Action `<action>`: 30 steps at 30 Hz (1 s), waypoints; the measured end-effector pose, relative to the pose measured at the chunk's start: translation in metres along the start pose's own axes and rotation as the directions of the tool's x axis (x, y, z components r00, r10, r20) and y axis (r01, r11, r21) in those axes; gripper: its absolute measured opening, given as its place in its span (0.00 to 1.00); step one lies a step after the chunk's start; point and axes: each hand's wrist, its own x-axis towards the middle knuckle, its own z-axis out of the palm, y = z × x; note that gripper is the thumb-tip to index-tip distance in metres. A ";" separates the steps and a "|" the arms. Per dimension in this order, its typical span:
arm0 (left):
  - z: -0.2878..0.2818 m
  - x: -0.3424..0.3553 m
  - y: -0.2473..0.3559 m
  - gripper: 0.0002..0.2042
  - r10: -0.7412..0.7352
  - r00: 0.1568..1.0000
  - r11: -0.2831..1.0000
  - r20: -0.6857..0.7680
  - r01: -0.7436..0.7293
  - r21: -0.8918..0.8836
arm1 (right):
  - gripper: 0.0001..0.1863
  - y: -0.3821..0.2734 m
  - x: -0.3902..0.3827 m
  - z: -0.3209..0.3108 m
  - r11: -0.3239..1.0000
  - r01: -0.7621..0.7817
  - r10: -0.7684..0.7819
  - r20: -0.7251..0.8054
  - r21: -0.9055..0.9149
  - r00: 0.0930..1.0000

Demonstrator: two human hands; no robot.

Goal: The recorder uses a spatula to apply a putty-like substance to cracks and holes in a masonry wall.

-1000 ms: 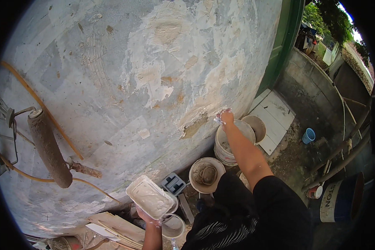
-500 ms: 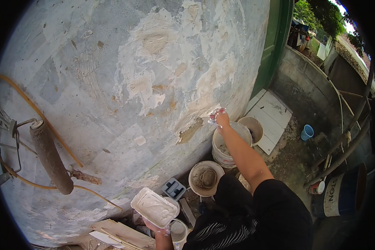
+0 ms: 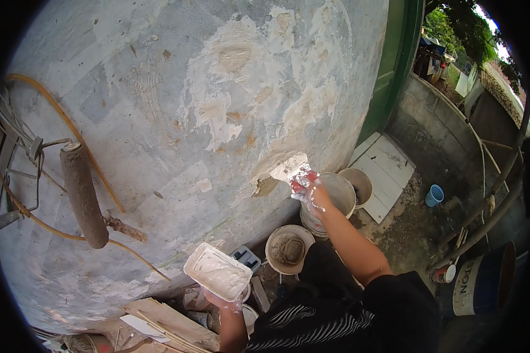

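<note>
My right hand (image 3: 317,197) is closed round the red handle of a putty knife (image 3: 291,167), and its fingers and the handle are smeared with white paste. The blade, coated in putty, lies against the wall (image 3: 159,117) at the right edge of a chipped hollow (image 3: 265,185). Pale patches of filler cover the wall above. Low on the left, my left hand (image 3: 224,301) grips a white rectangular tub (image 3: 218,275) from beneath. Thick white putty lies inside the tub, which is tilted a little.
Several buckets stand along the wall's foot, among them a dirty one (image 3: 290,250) and a white one (image 3: 337,194). A paint roller (image 3: 83,197) hangs at the left. Boards (image 3: 176,322) lie below. A blue cup (image 3: 434,195) and a drum (image 3: 483,279) are at the right.
My right hand has drawn slightly down and toward me, and the knife's blade now shows broadly against the wall by the hollow. The tub in my left hand has risen slightly.
</note>
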 end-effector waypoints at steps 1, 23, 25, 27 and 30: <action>0.036 0.021 -0.023 0.30 0.085 0.869 0.955 -0.488 0.068 0.288 | 0.11 -0.003 -0.024 -0.001 0.997 -0.028 0.024 0.048 0.074 0.999; 0.073 0.057 -0.077 0.30 0.040 0.777 0.869 -0.628 0.283 0.406 | 0.08 -0.026 -0.182 0.051 0.665 0.433 -0.200 0.413 -0.608 0.888; 0.075 0.055 -0.076 0.34 0.063 0.695 0.902 -0.716 0.267 0.338 | 0.07 -0.033 -0.183 0.053 0.586 0.466 -0.161 0.469 -0.662 0.869; 0.077 0.055 -0.078 0.34 0.057 0.725 0.923 -0.686 0.223 0.313 | 0.07 -0.034 -0.184 0.054 0.545 0.513 -0.196 0.493 -0.663 0.847; 0.081 0.053 -0.075 0.33 0.072 0.747 0.920 -0.661 0.205 0.333 | 0.07 -0.043 -0.187 0.061 0.443 0.572 -0.216 0.538 -0.690 0.815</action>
